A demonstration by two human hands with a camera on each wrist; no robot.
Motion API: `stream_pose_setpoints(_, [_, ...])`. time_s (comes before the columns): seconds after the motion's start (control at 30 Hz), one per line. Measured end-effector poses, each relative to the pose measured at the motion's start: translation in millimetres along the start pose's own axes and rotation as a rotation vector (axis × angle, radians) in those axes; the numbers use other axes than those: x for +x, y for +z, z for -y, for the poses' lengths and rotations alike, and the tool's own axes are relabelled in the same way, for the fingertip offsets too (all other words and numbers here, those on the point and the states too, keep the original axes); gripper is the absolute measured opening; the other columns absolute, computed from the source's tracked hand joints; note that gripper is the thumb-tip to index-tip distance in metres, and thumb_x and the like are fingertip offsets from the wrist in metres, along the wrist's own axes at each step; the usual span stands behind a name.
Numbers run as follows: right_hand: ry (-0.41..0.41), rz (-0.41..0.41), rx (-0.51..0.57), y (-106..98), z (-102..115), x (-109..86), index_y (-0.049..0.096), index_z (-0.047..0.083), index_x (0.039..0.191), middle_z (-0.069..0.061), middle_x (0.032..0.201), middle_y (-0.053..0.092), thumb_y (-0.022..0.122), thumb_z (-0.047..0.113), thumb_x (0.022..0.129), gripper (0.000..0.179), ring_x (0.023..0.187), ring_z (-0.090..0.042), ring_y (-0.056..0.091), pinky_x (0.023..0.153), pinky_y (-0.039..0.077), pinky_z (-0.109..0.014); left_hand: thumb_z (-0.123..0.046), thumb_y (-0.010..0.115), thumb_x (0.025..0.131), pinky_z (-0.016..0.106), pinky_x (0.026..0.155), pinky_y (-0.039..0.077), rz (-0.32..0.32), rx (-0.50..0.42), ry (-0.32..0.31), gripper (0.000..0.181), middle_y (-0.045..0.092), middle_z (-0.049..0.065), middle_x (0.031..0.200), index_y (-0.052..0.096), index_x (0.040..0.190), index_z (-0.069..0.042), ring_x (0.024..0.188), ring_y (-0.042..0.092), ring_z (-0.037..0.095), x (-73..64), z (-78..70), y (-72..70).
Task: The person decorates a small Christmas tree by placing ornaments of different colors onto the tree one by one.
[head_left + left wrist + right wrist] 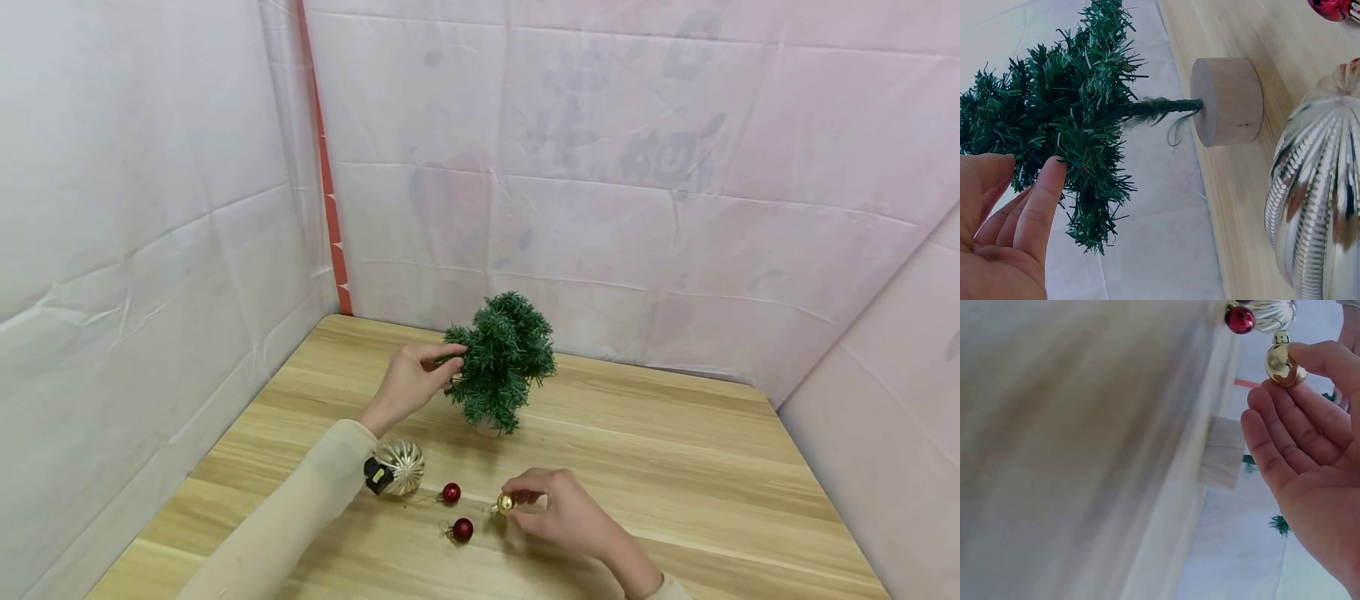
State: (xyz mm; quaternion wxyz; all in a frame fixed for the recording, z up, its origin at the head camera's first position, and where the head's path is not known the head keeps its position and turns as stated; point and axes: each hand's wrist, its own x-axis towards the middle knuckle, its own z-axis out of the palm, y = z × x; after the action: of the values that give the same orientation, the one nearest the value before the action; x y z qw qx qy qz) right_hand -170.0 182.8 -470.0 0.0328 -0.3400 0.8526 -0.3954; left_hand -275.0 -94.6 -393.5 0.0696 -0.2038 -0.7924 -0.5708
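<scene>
A small green artificial Christmas tree [498,358] stands on a round wooden base [1229,102]. My left hand [412,379] is at its left side; in the left wrist view the thumb and fingers lie spread at the tips of a branch, with green needles between them. Thumb and fingertips of my right hand [562,512] pinch a small shiny gold Christmas ball [1284,365], low over the table in front of the tree. Left of that ball lie two red Christmas balls, one farther back [451,493] and one nearer [462,530].
A large ribbed silver-gold Christmas ball [403,467] rests beside the left forearm, partly behind a small black box [378,476] with a yellow mark. White cloth walls [600,208] border the wooden table [675,467] at the back and both sides.
</scene>
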Motion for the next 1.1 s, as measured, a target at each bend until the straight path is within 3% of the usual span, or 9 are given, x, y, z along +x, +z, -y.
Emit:
stream_pose_setpoints(0.2, [-0.033, -0.085, -0.053, -9, 7, 6.0, 0.073, 0.016, 0.114, 0.008, 0.102, 0.072, 0.079, 0.019, 0.086, 0.029, 0.087, -0.008, 0.066, 0.078, 0.059, -0.033, -0.018, 0.067, 0.097, 0.034, 0.066, 0.061, -0.004, -0.005, -0.005, 0.028, 0.072, 0.005, 0.111, 0.072, 0.124, -0.022, 0.075, 0.073, 0.023, 0.1, -0.5, -0.4])
stream_pose_setpoints(0.5, [-0.084, -0.169, -0.043, -22, 21, 17.9, 0.072, 0.023, 0.116, 0.011, 0.107, 0.072, 0.079, 0.018, 0.086, 0.032, 0.090, -0.013, 0.069, 0.080, 0.058, -0.031, -0.020, 0.068, 0.096, 0.032, 0.063, 0.060, -0.005, -0.003, 0.002, 0.030, 0.073, 0.005, 0.109, 0.070, 0.127, -0.021, 0.075, 0.073, 0.025, -0.1, -2.4, -1.2])
stream_pose_setpoints(0.77, [-0.091, -0.235, -0.003, -32, 30, 27.4, 0.074, 0.021, 0.116, 0.007, 0.108, 0.073, 0.079, 0.022, 0.087, 0.030, 0.091, -0.015, 0.069, 0.080, 0.057, -0.029, -0.018, 0.068, 0.096, 0.048, 0.072, 0.060, 0.009, -0.072, 0.021, 0.036, 0.070, 0.010, 0.118, 0.066, 0.131, -0.012, 0.087, 0.073, 0.033, -5.1, -4.7, -1.2])
stream_pose_setpoints(0.97, [-0.072, -0.290, -0.010, -38, 35, 30.6, 0.074, 0.025, 0.114, 0.015, 0.107, 0.071, 0.079, 0.023, 0.087, 0.028, 0.092, -0.012, 0.068, 0.082, 0.056, -0.030, -0.020, 0.070, 0.095, 0.040, 0.070, 0.061, -0.012, -0.100, 0.011, 0.034, 0.073, 0.009, 0.113, 0.068, 0.127, -0.011, 0.081, 0.074, 0.029, -12.2, -7.0, -3.2])
stream_pose_setpoints(1.1, [-0.095, -0.345, -0.030, -40, 36, 31.8, 0.075, 0.019, 0.114, 0.010, 0.107, 0.072, 0.081, 0.017, 0.085, 0.030, 0.092, -0.011, 0.068, 0.082, 0.057, -0.032, -0.020, 0.071, 0.094, 0.037, 0.065, 0.061, -0.006, -0.100, 0.003, 0.028, 0.075, 0.014, 0.099, 0.072, 0.119, -0.008, 0.074, 0.074, 0.030, -17.1, -11.6, -3.1])
